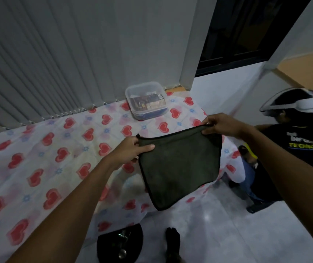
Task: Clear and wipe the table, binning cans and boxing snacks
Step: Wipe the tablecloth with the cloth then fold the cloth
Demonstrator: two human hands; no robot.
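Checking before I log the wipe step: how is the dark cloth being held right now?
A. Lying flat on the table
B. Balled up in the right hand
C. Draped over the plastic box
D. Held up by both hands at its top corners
D: the left hand and right hand each pinch a top corner of the dark cloth, which hangs spread out above the table's edge.

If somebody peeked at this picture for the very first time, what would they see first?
Probably the dark green cloth, held up in the middle by its top corners, the left hand on one and the right hand on the other. Next, the tablecloth covered in red hearts, spread across the left side. At its far edge sits a clear lidded box with snacks inside.
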